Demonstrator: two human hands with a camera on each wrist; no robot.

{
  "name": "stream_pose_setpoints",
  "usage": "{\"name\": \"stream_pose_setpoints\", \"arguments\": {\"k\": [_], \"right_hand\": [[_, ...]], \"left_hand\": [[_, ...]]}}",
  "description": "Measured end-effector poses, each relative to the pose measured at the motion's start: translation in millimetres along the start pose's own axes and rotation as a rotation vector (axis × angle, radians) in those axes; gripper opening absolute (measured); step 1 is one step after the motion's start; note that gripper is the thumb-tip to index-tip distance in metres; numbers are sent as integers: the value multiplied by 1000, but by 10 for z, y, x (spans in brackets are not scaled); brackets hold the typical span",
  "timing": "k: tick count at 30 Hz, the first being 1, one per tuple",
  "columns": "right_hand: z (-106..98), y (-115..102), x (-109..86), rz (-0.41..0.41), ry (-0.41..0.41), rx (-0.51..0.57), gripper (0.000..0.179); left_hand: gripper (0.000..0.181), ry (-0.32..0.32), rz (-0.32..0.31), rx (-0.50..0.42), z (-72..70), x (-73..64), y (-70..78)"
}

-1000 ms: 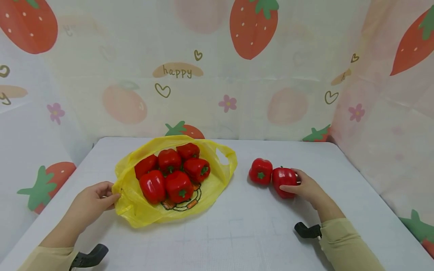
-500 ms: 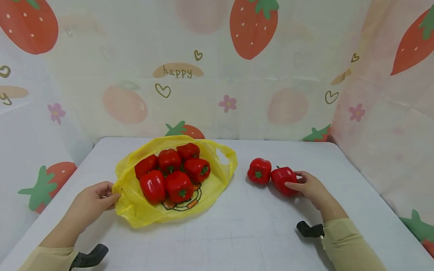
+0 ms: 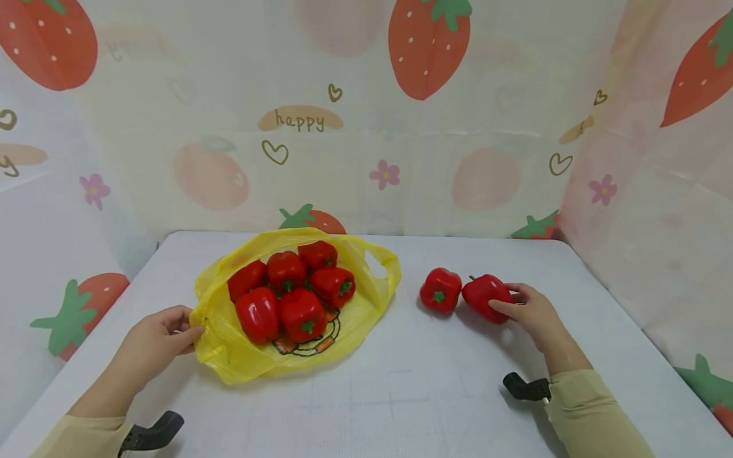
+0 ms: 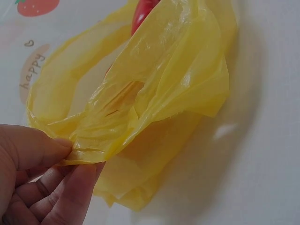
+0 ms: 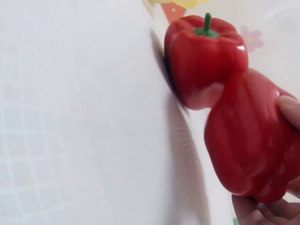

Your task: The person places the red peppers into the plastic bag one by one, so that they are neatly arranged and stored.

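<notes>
My left hand (image 3: 158, 339) pinches the left edge of a yellow plastic bag (image 3: 355, 324) between thumb and fingers; the left wrist view shows the bunched film (image 4: 89, 150) in that pinch. Several red bell peppers (image 3: 303, 315) lie inside the wide-mouthed bag. On the right, my right hand (image 3: 535, 315) grips a red bell pepper (image 3: 483, 298), tilted with its green stem toward the upper left. In the right wrist view this pepper (image 5: 248, 136) is raised off the table, a shadow beneath it. Just left of it another red bell pepper (image 3: 439, 291) sits on the table, green stem facing forward.
A white cloth covers the table (image 3: 366, 413). Behind it hangs a curtain (image 3: 424, 140) printed with strawberries and hearts, which also runs along both sides. Black camera mounts (image 3: 153, 432) stick out from both wrists.
My right hand has tilted the gripped pepper, turning its stem leftward, and lifted it slightly up and to the right. The neighbouring pepper has shifted a little. My left hand and the bag stay put.
</notes>
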State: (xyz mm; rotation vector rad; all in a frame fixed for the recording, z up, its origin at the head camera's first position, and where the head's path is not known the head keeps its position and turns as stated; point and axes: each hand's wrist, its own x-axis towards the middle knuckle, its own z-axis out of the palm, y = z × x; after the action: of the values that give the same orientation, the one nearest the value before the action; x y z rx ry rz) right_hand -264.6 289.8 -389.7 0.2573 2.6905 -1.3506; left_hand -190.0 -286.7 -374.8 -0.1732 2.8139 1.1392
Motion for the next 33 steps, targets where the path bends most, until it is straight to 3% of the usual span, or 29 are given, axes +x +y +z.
{"name": "stream_pose_setpoints", "arguments": {"k": [10, 17, 27, 33], "right_hand": [[-10, -125, -22, -6, 73, 165, 83], [58, -365, -68, -57, 89, 256, 78], [400, -800, -71, -197, -24, 256, 70], [711, -1113, -66, -207, -72, 195, 71]], "left_hand": [[36, -3, -2, 8, -11, 7, 3], [35, 2, 7, 2, -1, 2, 15], [34, 5, 2, 2, 7, 0, 33], [36, 2, -1, -8, 9, 0, 36]]}}
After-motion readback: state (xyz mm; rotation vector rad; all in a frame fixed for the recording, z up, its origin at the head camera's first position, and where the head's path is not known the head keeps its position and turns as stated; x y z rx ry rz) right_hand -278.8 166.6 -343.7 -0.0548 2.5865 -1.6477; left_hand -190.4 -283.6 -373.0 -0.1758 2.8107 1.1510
